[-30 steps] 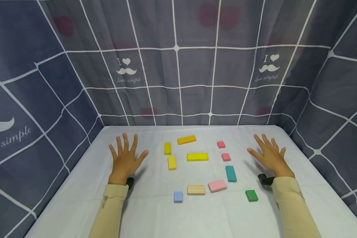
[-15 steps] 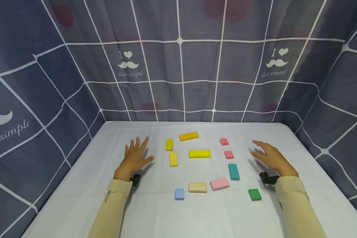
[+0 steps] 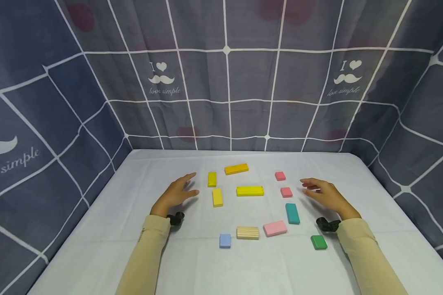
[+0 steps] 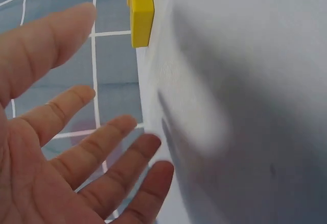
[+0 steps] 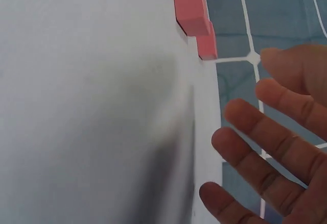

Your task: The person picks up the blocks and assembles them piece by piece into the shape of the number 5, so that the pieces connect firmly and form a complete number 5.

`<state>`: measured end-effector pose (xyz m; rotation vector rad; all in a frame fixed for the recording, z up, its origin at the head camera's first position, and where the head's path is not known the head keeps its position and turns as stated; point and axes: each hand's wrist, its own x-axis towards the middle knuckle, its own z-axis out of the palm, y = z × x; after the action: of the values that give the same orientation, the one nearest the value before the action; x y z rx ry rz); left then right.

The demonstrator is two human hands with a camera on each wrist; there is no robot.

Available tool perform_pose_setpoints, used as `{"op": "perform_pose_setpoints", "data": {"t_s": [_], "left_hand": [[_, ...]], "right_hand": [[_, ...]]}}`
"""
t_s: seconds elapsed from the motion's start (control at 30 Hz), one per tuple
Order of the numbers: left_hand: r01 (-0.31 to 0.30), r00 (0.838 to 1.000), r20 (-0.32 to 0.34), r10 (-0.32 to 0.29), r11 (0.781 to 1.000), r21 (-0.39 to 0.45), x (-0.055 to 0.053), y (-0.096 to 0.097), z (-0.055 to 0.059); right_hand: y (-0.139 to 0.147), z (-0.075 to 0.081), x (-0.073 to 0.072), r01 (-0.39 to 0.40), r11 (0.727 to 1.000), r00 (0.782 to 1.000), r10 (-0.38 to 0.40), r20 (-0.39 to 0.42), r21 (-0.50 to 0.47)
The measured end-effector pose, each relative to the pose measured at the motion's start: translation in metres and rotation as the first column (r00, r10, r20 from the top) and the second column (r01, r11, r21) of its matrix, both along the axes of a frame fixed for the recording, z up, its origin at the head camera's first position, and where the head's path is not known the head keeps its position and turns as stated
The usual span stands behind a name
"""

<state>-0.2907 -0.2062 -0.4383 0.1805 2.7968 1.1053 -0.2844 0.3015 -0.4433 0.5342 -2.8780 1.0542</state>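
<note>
My left hand (image 3: 175, 193) hovers above the table left of the yellow blocks, fingers extended and thumb apart, holding nothing. Nearest to it are an upright yellow block (image 3: 217, 197) and a narrower yellow block (image 3: 212, 179). In the left wrist view, a yellow block (image 4: 142, 15) shows beyond the thumb. On the other side, my right hand (image 3: 325, 195) is raised over the cloth with loosely bent fingers and nothing in them. Two small red blocks, a nearer one (image 3: 286, 192) and a farther one (image 3: 280, 176), lie to its left; the right wrist view shows a red block (image 5: 191, 7) past the fingertips.
Further back lie an orange-yellow block (image 3: 236, 169) and a long yellow block (image 3: 250, 191). Closer in are a teal block (image 3: 292, 213), a pink block (image 3: 275, 228), a ridged beige block (image 3: 247, 232), a blue block (image 3: 225, 241) and a green block (image 3: 319, 242). Grey checked curtains (image 3: 206, 82) enclose the white table (image 3: 192, 262).
Both hands have moved inward toward the blocks, the left to the right and the right to the left. Their spread fingers have drawn together. The head view has shifted slightly.
</note>
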Motion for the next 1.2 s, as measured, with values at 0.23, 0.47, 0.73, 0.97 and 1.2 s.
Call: {"op": "perform_pose_setpoints", "data": {"t_s": [0.23,0.47,0.73,0.97,1.2], "left_hand": [[-0.002,0.998,0.062,-0.006,0.99,0.14,-0.011,0.004,-0.001],[0.02,0.994,0.101,-0.04,0.98,0.196,-0.023,0.007,-0.006],[-0.009,0.989,0.149,-0.027,0.971,0.237,-0.039,0.013,-0.012],[0.0,0.985,0.168,-0.046,0.964,0.266,-0.052,0.016,-0.015],[0.025,0.982,0.177,-0.066,0.975,0.222,-0.06,0.023,-0.015]], "right_hand": [[-0.004,-0.001,-0.012,-0.009,0.997,0.997,0.015,0.078,-0.078],[-0.003,-0.004,-0.022,-0.016,0.985,0.978,0.051,0.201,-0.171],[-0.01,-0.003,-0.032,0.073,0.967,0.938,0.017,0.347,-0.243],[-0.015,-0.002,-0.039,0.099,0.955,0.92,0.019,0.392,-0.28],[-0.021,0.003,-0.048,0.107,0.942,0.909,0.037,0.415,-0.319]]}}
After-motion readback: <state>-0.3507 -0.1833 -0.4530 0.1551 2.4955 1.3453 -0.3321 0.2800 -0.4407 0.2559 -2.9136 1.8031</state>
